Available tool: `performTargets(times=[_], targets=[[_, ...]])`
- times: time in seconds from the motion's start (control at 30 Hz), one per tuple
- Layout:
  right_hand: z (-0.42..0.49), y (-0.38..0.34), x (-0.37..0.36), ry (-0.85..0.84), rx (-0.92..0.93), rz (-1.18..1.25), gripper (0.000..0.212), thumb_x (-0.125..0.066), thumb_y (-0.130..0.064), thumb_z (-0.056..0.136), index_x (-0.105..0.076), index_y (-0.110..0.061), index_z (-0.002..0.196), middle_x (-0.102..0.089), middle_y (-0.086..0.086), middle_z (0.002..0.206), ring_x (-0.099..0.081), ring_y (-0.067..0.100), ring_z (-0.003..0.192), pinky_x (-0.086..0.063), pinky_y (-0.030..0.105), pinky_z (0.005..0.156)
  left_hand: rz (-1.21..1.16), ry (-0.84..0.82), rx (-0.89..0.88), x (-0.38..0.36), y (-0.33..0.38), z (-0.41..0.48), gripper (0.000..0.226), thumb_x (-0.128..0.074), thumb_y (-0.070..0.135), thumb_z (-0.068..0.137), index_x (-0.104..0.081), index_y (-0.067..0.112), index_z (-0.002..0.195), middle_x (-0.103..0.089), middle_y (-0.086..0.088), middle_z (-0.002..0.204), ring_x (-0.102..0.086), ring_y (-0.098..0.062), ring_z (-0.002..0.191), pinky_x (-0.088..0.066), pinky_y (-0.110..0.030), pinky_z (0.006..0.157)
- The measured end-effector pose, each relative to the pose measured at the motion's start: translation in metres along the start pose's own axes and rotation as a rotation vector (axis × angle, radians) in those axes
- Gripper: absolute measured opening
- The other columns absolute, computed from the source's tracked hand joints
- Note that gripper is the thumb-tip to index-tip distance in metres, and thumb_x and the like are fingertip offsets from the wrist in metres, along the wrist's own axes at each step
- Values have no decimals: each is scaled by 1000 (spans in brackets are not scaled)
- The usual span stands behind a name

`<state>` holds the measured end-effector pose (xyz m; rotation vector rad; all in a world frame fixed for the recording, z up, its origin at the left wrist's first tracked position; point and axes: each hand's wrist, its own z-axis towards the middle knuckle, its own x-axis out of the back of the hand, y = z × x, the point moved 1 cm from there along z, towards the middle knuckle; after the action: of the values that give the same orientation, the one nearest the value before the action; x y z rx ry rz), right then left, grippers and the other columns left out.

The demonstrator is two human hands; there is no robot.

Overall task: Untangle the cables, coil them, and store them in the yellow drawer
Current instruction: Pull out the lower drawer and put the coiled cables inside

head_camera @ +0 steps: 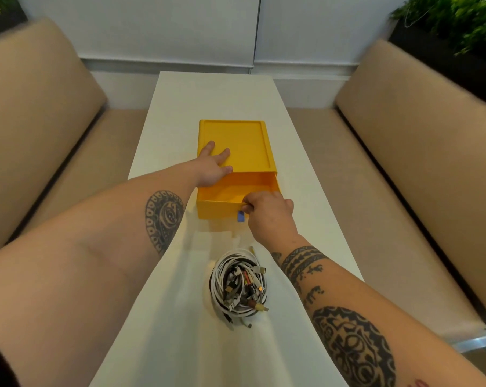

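tan bench seat (41,121) at far left, padded back and cushion, runs alongside the tabletop (152,331). left forearm with a dark oval tattoo reaches in from lower left. left hand (212,166) lies palm down on top of the yellow case (244,141), near its left front corner, fingers (209,146) straight and spread, released, grasping nothing. case sits mid tabletop, long side running away from the camera, raised lip round its top. yellow drawer (219,195) is slid partway out of the case toward the camera, open top up, inner floor and walls showing. cables (240,286) are not in the drawer: one tangled bundle, mostly white cords with some black and red ones and several metal plugs, lying on the tabletop nearer the camera, apart from the drawer front. small blue tag (241,217) on the drawer's front face, right of centre. right hand (267,213) is at the drawer's front wall just beside the tag, fingers (247,207) curled round the top rim and grasping it; fingertips inside the drawer are hidden. right forearm with banded and round tattoos comes in from lower right. second tan bench (417,135) at right of the tabletop. green plants (459,23) in the upper right corner, white wall panels (152,29) behind.
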<state>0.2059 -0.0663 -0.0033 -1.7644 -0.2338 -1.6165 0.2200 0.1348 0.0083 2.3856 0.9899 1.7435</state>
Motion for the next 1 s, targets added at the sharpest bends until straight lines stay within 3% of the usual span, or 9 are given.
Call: performTargets(times=[0.13, 0.8, 0.9, 1.0], targets=[[-11, -1, -1, -5, -1, -13, 27, -40, -23, 104, -67, -26, 106, -64, -3, 107, -46, 26, 108, -29, 40, 82, 7, 0, 2, -2, 2, -2, 66, -34, 50, 105, 1, 37, 159, 26, 1, 164, -4, -34, 154, -16, -48, 122], [-39, 13, -5, 60, 52, -36, 24, -42, -29, 105, -67, -31, 104, -65, -8, 103, -48, 23, 103, -30, 39, 81, -84, 40, -21, -6, 1, -6, 66, -40, 50, 104, -7, 37, 159, 21, 4, 166, -4, -31, 154, -20, -47, 121], [-43, 16, -5, 185, 112, 74, 21, -53, -25, 100, -67, -28, 116, -65, -6, 115, -50, 22, 111, -40, 41, 90, -131, 55, -16, -6, 0, -5, 65, -44, 51, 102, -13, 39, 158, 20, 4, 166, -6, -32, 154, -21, -48, 121], [-50, 19, 4, 483, 72, 357, 26, -59, -16, 95, -66, -20, 120, -58, -2, 125, -45, 17, 117, -40, 32, 98, -312, 113, -38, -9, -7, -6, 65, -53, 55, 97, -28, 39, 155, 20, 8, 166, -15, -32, 153, -29, -48, 119]])
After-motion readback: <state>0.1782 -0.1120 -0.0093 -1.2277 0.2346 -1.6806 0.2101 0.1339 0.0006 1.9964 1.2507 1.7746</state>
